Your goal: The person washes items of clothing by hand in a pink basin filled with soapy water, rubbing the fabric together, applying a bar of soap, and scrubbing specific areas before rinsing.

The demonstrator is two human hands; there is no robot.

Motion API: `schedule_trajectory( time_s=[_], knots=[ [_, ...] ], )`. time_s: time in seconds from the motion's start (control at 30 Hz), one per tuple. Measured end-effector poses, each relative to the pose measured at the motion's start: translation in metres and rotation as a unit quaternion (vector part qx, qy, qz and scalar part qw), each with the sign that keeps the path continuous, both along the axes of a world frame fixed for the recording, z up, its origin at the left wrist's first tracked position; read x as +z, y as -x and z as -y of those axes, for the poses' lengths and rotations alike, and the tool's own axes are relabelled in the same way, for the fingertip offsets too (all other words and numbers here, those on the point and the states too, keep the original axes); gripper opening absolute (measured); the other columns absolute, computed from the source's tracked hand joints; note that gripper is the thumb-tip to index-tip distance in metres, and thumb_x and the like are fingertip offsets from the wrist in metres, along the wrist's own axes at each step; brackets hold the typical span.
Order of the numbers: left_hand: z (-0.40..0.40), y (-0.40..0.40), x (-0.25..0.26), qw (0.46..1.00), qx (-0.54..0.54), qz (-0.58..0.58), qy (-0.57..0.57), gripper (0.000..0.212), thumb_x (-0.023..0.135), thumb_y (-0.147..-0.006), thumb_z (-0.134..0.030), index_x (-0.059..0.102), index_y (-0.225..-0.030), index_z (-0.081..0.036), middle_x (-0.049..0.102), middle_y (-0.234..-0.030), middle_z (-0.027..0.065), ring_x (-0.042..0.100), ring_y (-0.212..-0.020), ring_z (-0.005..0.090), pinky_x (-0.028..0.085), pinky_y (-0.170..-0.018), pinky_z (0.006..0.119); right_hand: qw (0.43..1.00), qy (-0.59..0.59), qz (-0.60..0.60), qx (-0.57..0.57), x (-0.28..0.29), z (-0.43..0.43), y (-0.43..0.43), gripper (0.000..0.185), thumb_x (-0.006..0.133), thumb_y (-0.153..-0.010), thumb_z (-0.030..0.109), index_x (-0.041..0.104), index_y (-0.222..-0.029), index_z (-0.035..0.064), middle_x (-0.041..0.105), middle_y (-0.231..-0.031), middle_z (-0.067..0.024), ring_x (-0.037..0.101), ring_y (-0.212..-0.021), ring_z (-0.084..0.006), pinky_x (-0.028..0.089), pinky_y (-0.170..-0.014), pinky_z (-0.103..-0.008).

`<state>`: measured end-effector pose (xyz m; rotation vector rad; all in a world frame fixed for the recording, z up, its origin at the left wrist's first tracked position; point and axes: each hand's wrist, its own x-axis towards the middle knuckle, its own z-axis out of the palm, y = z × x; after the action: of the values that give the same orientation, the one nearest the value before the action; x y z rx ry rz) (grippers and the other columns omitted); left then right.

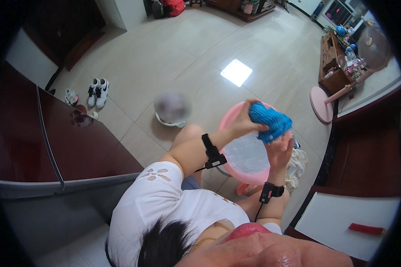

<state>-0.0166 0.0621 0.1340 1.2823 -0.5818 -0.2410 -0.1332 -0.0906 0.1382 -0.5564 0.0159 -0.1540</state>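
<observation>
A bunched blue cloth (270,121) with a mesh-like texture is held up above the far right part of a pink basin (228,121). My left hand (245,118) grips its left side, thumb in front and fingers over the top. Against its lower edge rests my right hand (280,150), palm turned up and fingers partly curled; the cloth hides part of this grip. Cloudy, foamy water (247,155) fills the basin. Each forearm wears a black strap with a small device, the left strap (214,153) and the right strap (270,193).
Crumpled pale fabric (296,167) lies right of the basin. A small pale tub (168,122) with blurred contents stands to the left. A pink standing fan (321,105) is at the right, a glossy dark red cabinet or refrigerator (77,140) at the left. White sneakers (102,93) sit beyond it.
</observation>
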Motion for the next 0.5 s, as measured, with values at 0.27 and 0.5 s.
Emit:
schedule_trajectory(
  time_s=[0.27,0.5],
  knots=[
    [-0.100,-0.051,0.042,0.970,0.225,0.042,0.082,0.072,0.077,-0.073,-0.002,0.032,-0.128,-0.009,0.048,-0.114,0.0091,0.052,-0.103,0.0195,0.051,-0.087,0.034,0.996,-0.018,-0.082,-0.027,-0.043,0.042,0.010,0.047,0.048,-0.093,0.039,0.041,-0.129,0.0100,0.045,-0.131,-0.0187,0.042,-0.125,-0.0361,0.036,-0.102,-0.0506],
    [-0.220,-0.093,0.011,0.935,0.325,-0.053,0.133,0.075,0.081,-0.071,-0.007,0.031,-0.126,-0.013,0.048,-0.114,0.0077,0.053,-0.103,0.0212,0.053,-0.083,0.038,0.993,-0.006,-0.115,-0.028,-0.059,0.052,0.011,0.040,0.049,-0.093,0.036,0.051,-0.120,0.0062,0.056,-0.118,-0.0183,0.054,-0.111,-0.0336,0.042,-0.098,-0.0474]
  ],
)
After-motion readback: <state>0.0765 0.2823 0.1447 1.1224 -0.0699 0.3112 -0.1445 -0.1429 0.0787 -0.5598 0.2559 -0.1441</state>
